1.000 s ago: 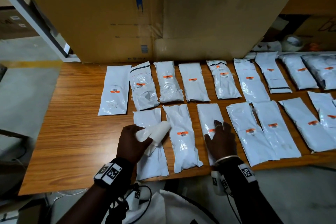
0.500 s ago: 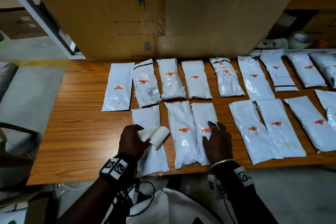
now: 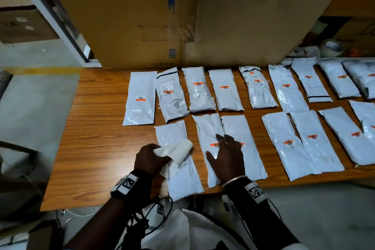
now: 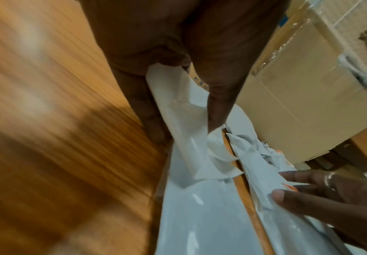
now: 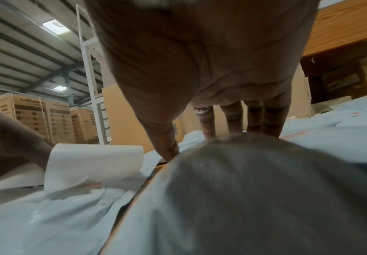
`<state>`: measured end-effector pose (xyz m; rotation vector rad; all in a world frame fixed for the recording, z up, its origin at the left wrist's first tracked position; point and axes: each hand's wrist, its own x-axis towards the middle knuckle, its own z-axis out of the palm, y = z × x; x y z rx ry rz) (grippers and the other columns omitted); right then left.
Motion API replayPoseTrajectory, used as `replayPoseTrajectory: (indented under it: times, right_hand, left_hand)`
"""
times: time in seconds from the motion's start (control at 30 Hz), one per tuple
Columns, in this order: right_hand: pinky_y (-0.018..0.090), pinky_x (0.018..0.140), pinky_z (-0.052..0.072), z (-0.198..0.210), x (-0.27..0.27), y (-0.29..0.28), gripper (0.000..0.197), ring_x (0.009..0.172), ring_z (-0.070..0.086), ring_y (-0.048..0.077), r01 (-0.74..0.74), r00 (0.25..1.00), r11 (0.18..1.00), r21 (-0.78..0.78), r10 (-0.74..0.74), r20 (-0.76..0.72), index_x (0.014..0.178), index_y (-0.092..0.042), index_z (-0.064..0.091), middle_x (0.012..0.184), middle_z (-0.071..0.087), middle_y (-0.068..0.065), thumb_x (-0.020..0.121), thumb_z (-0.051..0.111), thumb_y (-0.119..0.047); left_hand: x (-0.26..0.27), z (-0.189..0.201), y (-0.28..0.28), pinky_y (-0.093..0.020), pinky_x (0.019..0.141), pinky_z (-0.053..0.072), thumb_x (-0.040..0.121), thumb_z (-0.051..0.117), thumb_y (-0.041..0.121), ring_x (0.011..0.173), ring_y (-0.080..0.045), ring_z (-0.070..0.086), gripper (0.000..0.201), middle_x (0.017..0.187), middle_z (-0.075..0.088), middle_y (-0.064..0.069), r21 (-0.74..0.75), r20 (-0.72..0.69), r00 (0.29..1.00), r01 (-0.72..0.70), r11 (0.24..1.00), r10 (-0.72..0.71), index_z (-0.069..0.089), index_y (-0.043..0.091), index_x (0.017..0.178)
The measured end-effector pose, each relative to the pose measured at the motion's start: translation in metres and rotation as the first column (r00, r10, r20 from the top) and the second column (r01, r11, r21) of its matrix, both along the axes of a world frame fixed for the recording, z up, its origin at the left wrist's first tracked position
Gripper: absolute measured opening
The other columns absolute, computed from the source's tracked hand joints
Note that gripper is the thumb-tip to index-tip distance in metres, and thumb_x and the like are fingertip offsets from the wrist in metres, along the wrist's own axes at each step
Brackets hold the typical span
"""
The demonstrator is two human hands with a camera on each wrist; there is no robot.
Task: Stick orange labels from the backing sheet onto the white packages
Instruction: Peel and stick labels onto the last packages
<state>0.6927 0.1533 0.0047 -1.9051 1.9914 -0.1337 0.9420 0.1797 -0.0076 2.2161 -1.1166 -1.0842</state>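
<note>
Quick update. Compared with a second ago, slid the freshly labelled package point(image 3: 241, 148) sideways, so now touching its neighbour point(image 3: 205, 132) instead of sitting apart from it. Both in the row farther from the cardboard box point(image 3: 132, 16), roughly in line with the box's middle seam.

Right hand point(image 3: 225, 158) now lying flat across both of them, fingers straight and spread wide, pressing down and gripping nothing. Orange label point(image 3: 215, 144) on the neighbour showing just by the fingertips, and a sliver of the other label poking out past the far side of the hand.

Left hand point(image 3: 150, 158) hasn't budged: fingers curled round the backing sheet point(image 3: 181, 152), loose end rolled up, hovering over the one bare package point(image 3: 182, 182), same far-from-the-box row, out under the box's blue mark.

Reading it as that sticker done and smoothed. Every package nearer the box already wearing orange, as far as can be seen. So probably one left: peel the next label, stick it on the bare package. Worth watching the glossy plastic, looks slippery and crinkly, could shift or wrinkle under a press.
</note>
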Motion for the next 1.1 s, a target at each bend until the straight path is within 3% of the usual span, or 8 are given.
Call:
replayPoseTrajectory:
  times: [0.2,0.37,0.57,0.73,0.87,0.97,1.1]
  right_hand:
    - [0.044,0.105,0.046,-0.001,0.022,0.014,0.061,0.138,0.037,0.028,0.031,0.999,1.000,0.001,-0.031,0.036,0.144,-0.026,0.051,0.154,0.040,0.002,0.089,0.070,-0.041]
    - [0.044,0.104,0.048,-0.001,0.034,0.019,0.060,0.136,0.038,0.025,0.072,0.997,0.997,-0.021,-0.071,0.037,0.144,-0.028,0.050,0.153,0.040,-0.002,0.089,0.071,-0.042]
    - [0.045,0.107,0.046,-0.002,0.042,0.020,0.060,0.134,0.043,0.028,0.092,0.992,0.994,-0.061,-0.086,0.088,0.141,-0.025,0.055,0.149,0.046,0.003,0.086,0.077,-0.037]
    - [0.045,0.108,0.045,-0.005,0.052,0.018,0.062,0.131,0.048,0.032,0.102,0.992,0.993,-0.062,-0.097,0.079,0.139,-0.021,0.058,0.146,0.050,0.008,0.083,0.079,-0.038]
    - [0.046,0.109,0.044,-0.004,0.055,0.015,0.064,0.133,0.046,0.032,0.152,0.986,0.986,-0.065,-0.147,0.073,0.140,-0.020,0.056,0.146,0.050,0.008,0.084,0.079,-0.039]
    - [0.046,0.111,0.042,-0.004,0.058,0.011,0.066,0.135,0.044,0.031,0.153,0.987,0.987,-0.055,-0.151,0.053,0.143,-0.021,0.054,0.148,0.048,0.007,0.085,0.077,-0.042]
    - [0.042,0.113,0.041,-0.008,0.058,0.005,0.063,0.137,0.045,0.030,0.127,0.989,0.992,-0.024,-0.124,0.078,0.143,-0.022,0.053,0.151,0.046,0.007,0.086,0.078,-0.033]
  left_hand:
    - [0.024,-0.011,-0.001,-0.026,0.071,0.044,0.066,0.094,0.022,0.089,-0.023,0.069,0.033,0.092,0.075,-0.006,0.014,-0.081,0.995,-0.053,0.998,0.054,0.078,0.013,0.094]
    - [0.058,-0.011,-0.007,-0.035,0.075,0.055,0.065,0.094,0.018,0.085,-0.027,0.072,0.027,0.087,0.077,-0.008,0.032,-0.115,0.991,-0.064,0.997,0.068,0.079,0.016,0.087]
    - [0.101,-0.007,-0.005,-0.028,0.064,0.046,0.070,0.090,0.009,0.073,-0.023,0.064,0.021,0.079,0.070,-0.010,0.046,-0.123,0.985,-0.114,0.992,0.119,0.075,0.012,0.084]
    - [0.109,-0.003,-0.004,-0.028,0.061,0.044,0.072,0.089,0.012,0.074,-0.024,0.064,0.020,0.081,0.070,-0.009,0.060,-0.096,0.994,-0.050,0.997,0.056,0.070,0.016,0.078]
    - [0.108,0.003,-0.003,-0.025,0.058,0.041,0.074,0.089,0.021,0.074,-0.019,0.062,0.023,0.083,0.068,-0.004,0.055,-0.022,0.999,0.025,0.998,-0.024,0.068,0.018,0.084]
    - [0.108,0.009,-0.003,-0.028,0.062,0.041,0.075,0.088,0.030,0.080,-0.020,0.063,0.029,0.087,0.066,0.001,0.008,0.056,0.997,0.058,0.998,-0.059,0.067,0.019,0.092]
    - [0.109,0.014,-0.007,-0.029,0.070,0.043,0.074,0.089,0.031,0.085,-0.020,0.063,0.031,0.094,0.070,0.000,-0.009,0.056,0.995,0.079,0.997,-0.079,0.067,0.022,0.094]
